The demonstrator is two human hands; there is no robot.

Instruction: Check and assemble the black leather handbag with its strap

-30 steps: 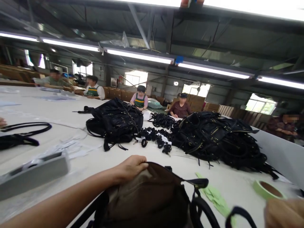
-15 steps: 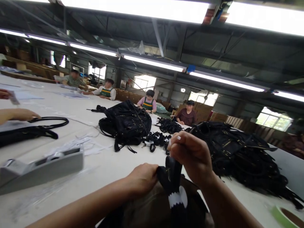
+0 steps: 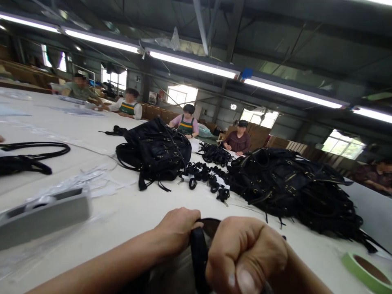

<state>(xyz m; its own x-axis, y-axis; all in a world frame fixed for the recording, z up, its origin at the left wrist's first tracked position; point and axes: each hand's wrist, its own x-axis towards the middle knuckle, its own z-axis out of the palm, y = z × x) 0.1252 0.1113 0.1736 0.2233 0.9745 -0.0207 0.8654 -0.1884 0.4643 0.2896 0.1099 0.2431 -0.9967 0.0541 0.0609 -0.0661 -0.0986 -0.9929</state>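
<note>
A dark bag (image 3: 174, 272) stands open at the bottom centre, close to me, with its brownish inside partly showing. My left hand (image 3: 179, 230) is closed on the bag's upper edge, at the left of the opening. A black strap (image 3: 199, 255) runs downward from the left fingertips. Over the right part of the bag, my right hand (image 3: 248, 253) is curled tight, thumb toward me. It is beside the strap and hides part of it; what lies inside those fingers is hidden.
Black bags (image 3: 156, 151) stand mid-table, with a bigger pile (image 3: 288, 179) at right. Small black strap pieces (image 3: 211, 175) lie between them. A grey tape dispenser (image 3: 70, 210) is at left, a green tape roll (image 3: 364, 267) at right. Several people sit across the white table (image 3: 128, 224).
My right hand has come down and nearer, from holding the black strap up to a curled fist over the bag. The white band on the strap is out of sight. The view has shifted.
</note>
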